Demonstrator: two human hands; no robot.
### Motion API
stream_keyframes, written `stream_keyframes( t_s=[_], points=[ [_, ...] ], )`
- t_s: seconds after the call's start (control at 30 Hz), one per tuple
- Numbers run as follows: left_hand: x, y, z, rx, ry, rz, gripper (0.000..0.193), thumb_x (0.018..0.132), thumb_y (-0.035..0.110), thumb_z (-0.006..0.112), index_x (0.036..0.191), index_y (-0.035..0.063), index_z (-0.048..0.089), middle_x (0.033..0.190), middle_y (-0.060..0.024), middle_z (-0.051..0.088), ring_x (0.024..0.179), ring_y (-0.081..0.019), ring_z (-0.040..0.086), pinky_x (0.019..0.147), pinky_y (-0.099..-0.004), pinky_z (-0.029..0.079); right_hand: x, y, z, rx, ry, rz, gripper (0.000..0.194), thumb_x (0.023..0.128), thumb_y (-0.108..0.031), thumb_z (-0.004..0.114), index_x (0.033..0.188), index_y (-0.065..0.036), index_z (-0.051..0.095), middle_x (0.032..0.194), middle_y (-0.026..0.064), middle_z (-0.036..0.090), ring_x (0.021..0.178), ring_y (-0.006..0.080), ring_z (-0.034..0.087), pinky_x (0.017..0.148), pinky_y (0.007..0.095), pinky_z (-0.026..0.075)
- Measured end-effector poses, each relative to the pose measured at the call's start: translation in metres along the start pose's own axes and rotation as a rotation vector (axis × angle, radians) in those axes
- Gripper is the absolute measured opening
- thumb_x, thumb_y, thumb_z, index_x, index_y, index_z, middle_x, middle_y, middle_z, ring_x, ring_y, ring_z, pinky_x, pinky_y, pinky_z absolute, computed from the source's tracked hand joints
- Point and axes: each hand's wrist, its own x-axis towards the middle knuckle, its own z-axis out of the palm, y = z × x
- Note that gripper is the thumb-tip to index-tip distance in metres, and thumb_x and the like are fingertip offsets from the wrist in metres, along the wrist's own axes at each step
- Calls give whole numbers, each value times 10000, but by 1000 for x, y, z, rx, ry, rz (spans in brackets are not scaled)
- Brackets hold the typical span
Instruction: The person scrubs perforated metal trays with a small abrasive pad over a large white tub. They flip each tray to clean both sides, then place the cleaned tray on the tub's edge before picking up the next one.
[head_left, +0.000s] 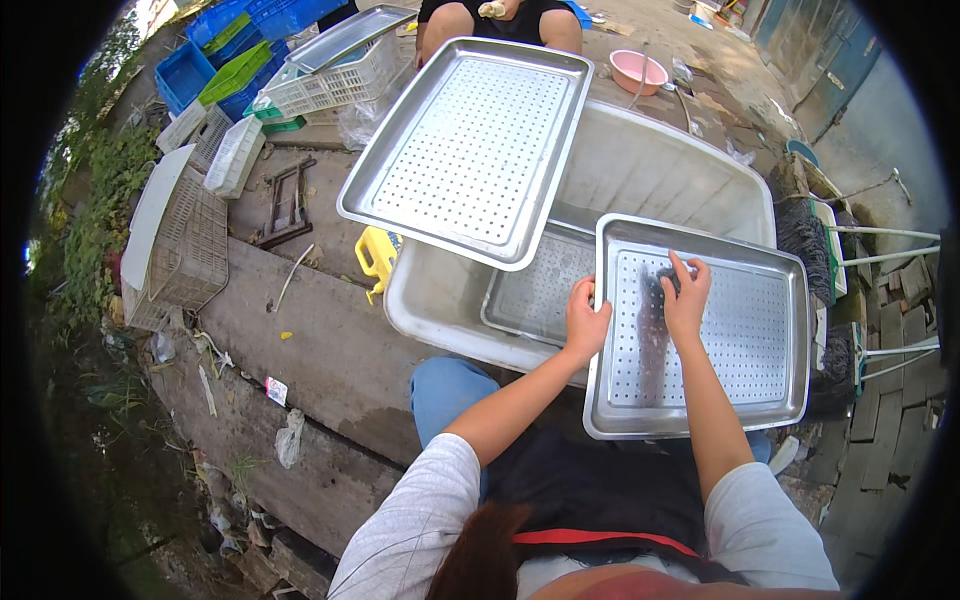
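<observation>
A perforated stainless steel tray (739, 330) rests over my lap and the near right edge of a large whitish plastic tub (667, 169). My left hand (587, 321) grips this tray's left rim. On its perforated bottom, my right hand (686, 304) presses a dark scrubbing pad (666, 276), mostly hidden by the fingers. A dark streak runs down the metal below the pad. A second perforated tray (472, 142) lies across the tub's left side. Inside the tub, another perforated tray (529, 281) sits low, apparently in water and partly covered by the other two.
A seated person's knees (561, 31) show beyond the tub. A yellow jug (381, 255) stands at its left. White crates (187, 240) and blue crates (180, 75) are stacked left; a pink basin (637, 71) is behind. Mops (806, 240) lie close on the right.
</observation>
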Motion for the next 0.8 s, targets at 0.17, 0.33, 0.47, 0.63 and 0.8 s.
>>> stream_keyframes(
  t_s=[0.17,0.33,0.47,0.63,0.8],
  points=[
    [-2,-4,-10,-112,-118,-148,342,893,141,680,1153,-12,520,1174,-164,638,1006,-252,653,872,-367,522,-77,43,-76,-181,-292,-3,587,801,-47,753,1361,-144,610,1457,159,417,1300,398,406,1072,516,374],
    [-29,5,-32,274,-265,-288,499,968,439,608,1217,7,631,984,-187,720,932,-315,690,894,-408,519,-128,65,-100,-49,-402,-13,679,804,18,716,1439,-111,516,1475,167,429,1298,416,413,1093,539,371],
    [-49,7,-47,592,-327,-60,498,903,436,591,1084,-16,696,949,-251,712,924,-447,662,855,-486,517,-137,61,-87,-105,-307,-11,643,824,43,680,1429,-100,518,1484,169,432,1346,424,381,1113,533,360],
    [-40,-1,-50,658,-366,-134,492,866,441,576,991,-18,703,918,-265,692,893,-453,656,795,-521,508,-135,55,-75,-89,-217,40,610,845,31,666,1421,-105,520,1472,171,451,1396,443,361,1146,533,337],
    [-42,-3,-50,645,-282,-24,477,867,437,590,866,-29,693,842,-265,673,822,-454,648,744,-524,494,-132,59,-77,-107,-274,28,611,862,-3,676,1438,-108,498,1476,173,448,1401,430,371,1166,510,330]
  ],
)
